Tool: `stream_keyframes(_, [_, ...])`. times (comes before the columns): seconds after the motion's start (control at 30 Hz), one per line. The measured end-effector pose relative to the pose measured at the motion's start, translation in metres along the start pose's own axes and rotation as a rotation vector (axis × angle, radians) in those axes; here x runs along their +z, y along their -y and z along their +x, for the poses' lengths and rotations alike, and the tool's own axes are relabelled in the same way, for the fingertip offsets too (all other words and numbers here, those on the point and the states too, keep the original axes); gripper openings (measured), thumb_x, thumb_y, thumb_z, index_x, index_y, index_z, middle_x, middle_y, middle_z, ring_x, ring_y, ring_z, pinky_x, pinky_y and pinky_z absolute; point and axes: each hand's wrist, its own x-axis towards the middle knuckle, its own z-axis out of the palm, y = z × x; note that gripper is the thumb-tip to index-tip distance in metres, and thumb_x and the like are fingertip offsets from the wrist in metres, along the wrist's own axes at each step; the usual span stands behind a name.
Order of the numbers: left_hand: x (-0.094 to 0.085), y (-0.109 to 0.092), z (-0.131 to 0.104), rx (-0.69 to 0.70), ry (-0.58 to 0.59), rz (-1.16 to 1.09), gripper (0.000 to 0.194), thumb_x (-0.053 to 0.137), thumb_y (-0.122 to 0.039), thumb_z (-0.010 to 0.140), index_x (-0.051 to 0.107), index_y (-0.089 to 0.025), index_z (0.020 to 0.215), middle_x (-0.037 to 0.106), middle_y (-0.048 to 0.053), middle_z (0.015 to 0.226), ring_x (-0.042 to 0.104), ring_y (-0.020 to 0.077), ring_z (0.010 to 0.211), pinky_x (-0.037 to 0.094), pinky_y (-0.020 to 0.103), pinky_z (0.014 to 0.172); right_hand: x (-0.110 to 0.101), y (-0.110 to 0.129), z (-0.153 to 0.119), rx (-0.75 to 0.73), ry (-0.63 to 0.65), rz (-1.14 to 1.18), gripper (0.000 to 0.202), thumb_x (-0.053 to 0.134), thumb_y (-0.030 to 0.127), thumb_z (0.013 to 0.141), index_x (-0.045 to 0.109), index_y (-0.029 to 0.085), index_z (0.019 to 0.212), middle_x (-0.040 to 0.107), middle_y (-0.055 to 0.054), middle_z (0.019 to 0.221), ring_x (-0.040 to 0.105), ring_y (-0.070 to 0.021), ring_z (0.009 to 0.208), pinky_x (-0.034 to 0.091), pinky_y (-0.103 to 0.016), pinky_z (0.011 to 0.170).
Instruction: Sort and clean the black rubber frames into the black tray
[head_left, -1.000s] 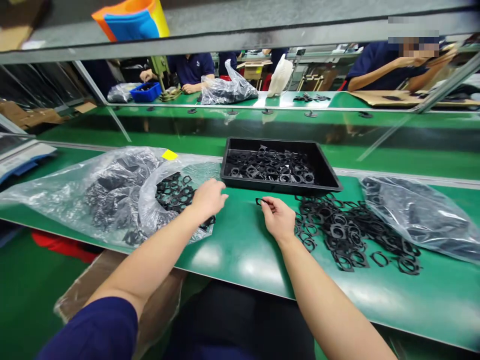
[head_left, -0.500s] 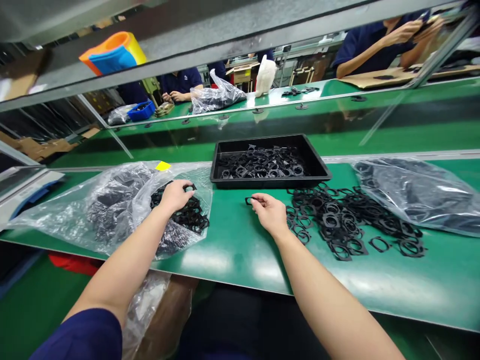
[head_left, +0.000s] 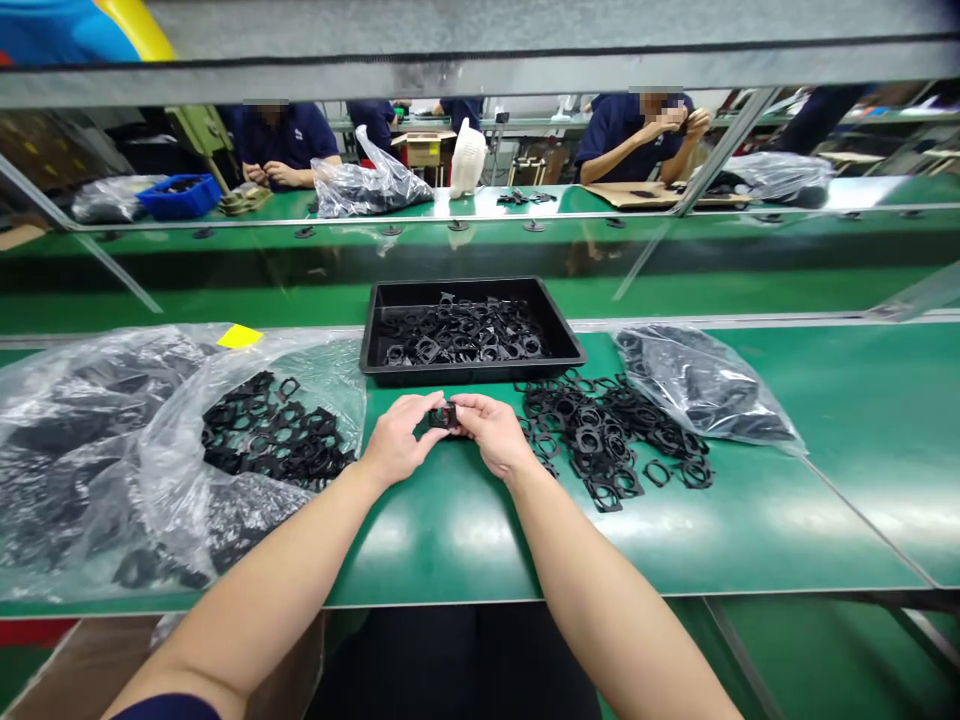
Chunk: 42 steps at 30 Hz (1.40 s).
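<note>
Black part (head_left: 442, 416) held up over the green tabletop (head_left: 450, 540), midway between its front edge and the tray. Largest item: open plastic bag (head_left: 180, 470), left, sprawling almost to the front edge, dark pieces at its mouth. Black tray (head_left: 472, 374) at the back edge, heaped with similar pieces. Smaller plastic bag (head_left: 697, 385) right of it; loose pile (head_left: 589, 440) off the tray's near right corner. Left hand (head_left: 397, 440) and right hand (head_left: 491, 432) both narrowed, pinching the part. Smallest: yellow tag (head_left: 240, 336) on the open bag.
</note>
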Motion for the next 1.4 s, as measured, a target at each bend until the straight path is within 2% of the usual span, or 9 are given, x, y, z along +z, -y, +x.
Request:
stream_keyframes(0.17, [-0.002, 0.011, -0.004, -0.023, -0.045, -0.011, 0.047, 0.064, -0.028, 0.077, 0.053, -0.019, 0.122, 0.067, 0.007, 0.107, 0.059, 0.0205, 0.102, 0.048, 0.039, 0.093, 0.002, -0.002, 0.001, 0.047, 0.043, -0.026, 0.040, 0.080, 0.032, 0.057, 0.067, 0.013, 0.089, 0.067, -0.002, 0.074, 0.059, -0.0095, 0.055, 0.049, -0.024, 0.059])
stream_keyframes(0.3, [-0.006, 0.010, -0.005, -0.085, -0.094, -0.068, 0.048, 0.066, -0.028, 0.076, 0.054, -0.020, 0.121, 0.067, 0.007, 0.108, 0.060, 0.0198, 0.101, 0.048, 0.037, 0.093, 0.003, -0.002, 0.002, 0.026, 0.031, -0.060, 0.043, 0.081, 0.033, 0.059, 0.064, 0.013, 0.093, 0.067, -0.002, 0.070, 0.060, -0.0108, 0.057, 0.050, -0.024, 0.058])
stream_keyframes(0.43, [-0.014, 0.008, -0.005, -0.129, -0.176, -0.094, 0.050, 0.067, -0.029, 0.075, 0.053, -0.020, 0.123, 0.067, 0.007, 0.108, 0.061, 0.0197, 0.099, 0.048, 0.038, 0.093, 0.004, 0.000, 0.001, 0.024, 0.020, -0.070, 0.048, 0.081, 0.032, 0.059, 0.060, 0.014, 0.098, 0.069, -0.004, 0.075, 0.063, -0.0134, 0.063, 0.050, -0.024, 0.059])
stream_keyframes(0.6, [-0.014, 0.006, -0.005, -0.009, -0.059, -0.129, 0.052, 0.064, -0.027, 0.077, 0.050, -0.020, 0.127, 0.067, 0.007, 0.109, 0.058, 0.0201, 0.104, 0.046, 0.038, 0.094, 0.004, -0.001, -0.003, 0.018, 0.147, -0.076, 0.051, 0.079, 0.031, 0.063, 0.057, 0.015, 0.105, 0.069, -0.002, 0.074, 0.059, -0.0107, 0.059, 0.047, -0.024, 0.061])
stream_keyframes(0.7, [-0.011, 0.005, -0.005, -0.002, -0.028, -0.130, 0.052, 0.065, -0.028, 0.077, 0.051, -0.020, 0.127, 0.067, 0.007, 0.108, 0.058, 0.0206, 0.105, 0.046, 0.038, 0.094, 0.005, -0.001, -0.004, 0.034, 0.196, -0.066, 0.052, 0.080, 0.029, 0.063, 0.057, 0.015, 0.107, 0.068, -0.001, 0.071, 0.057, -0.0102, 0.058, 0.044, -0.023, 0.060])
stream_keyframes(0.83, [-0.012, 0.004, -0.004, -0.033, -0.026, -0.124, 0.052, 0.066, -0.032, 0.076, 0.052, -0.019, 0.125, 0.068, 0.008, 0.108, 0.060, 0.0207, 0.102, 0.048, 0.038, 0.092, 0.004, 0.000, -0.004, 0.053, 0.213, -0.023, 0.054, 0.081, 0.028, 0.062, 0.057, 0.015, 0.108, 0.066, 0.001, 0.067, 0.056, -0.0103, 0.056, 0.043, -0.023, 0.059])
stream_keyframes(1.03, [-0.015, 0.003, -0.002, -0.069, -0.042, -0.144, 0.052, 0.066, -0.034, 0.076, 0.052, -0.019, 0.124, 0.068, 0.006, 0.108, 0.062, 0.0195, 0.101, 0.048, 0.037, 0.093, 0.003, 0.002, -0.005, 0.078, 0.191, 0.088, 0.056, 0.082, 0.028, 0.061, 0.057, 0.017, 0.110, 0.070, -0.004, 0.079, 0.059, -0.0114, 0.061, 0.045, -0.024, 0.062])
stream_keyframes(1.3, [-0.010, 0.009, -0.004, 0.018, -0.074, -0.101, 0.047, 0.066, -0.030, 0.077, 0.054, -0.021, 0.122, 0.068, 0.006, 0.104, 0.059, 0.0206, 0.101, 0.048, 0.040, 0.092, 0.002, 0.006, -0.006, 0.114, 0.244, 0.050, 0.045, 0.080, 0.030, 0.064, 0.063, 0.017, 0.103, 0.070, -0.006, 0.087, 0.063, -0.0127, 0.069, 0.048, -0.023, 0.062])
stream_keyframes(1.4, [-0.007, 0.006, -0.004, -0.089, -0.100, -0.232, 0.048, 0.069, -0.031, 0.073, 0.056, -0.020, 0.118, 0.063, 0.009, 0.115, 0.058, 0.0211, 0.104, 0.048, 0.041, 0.093, 0.004, 0.005, -0.006, 0.066, 0.207, -0.003, 0.039, 0.081, 0.027, 0.061, 0.066, 0.016, 0.095, 0.070, -0.006, 0.085, 0.063, -0.0126, 0.069, 0.049, -0.022, 0.060])
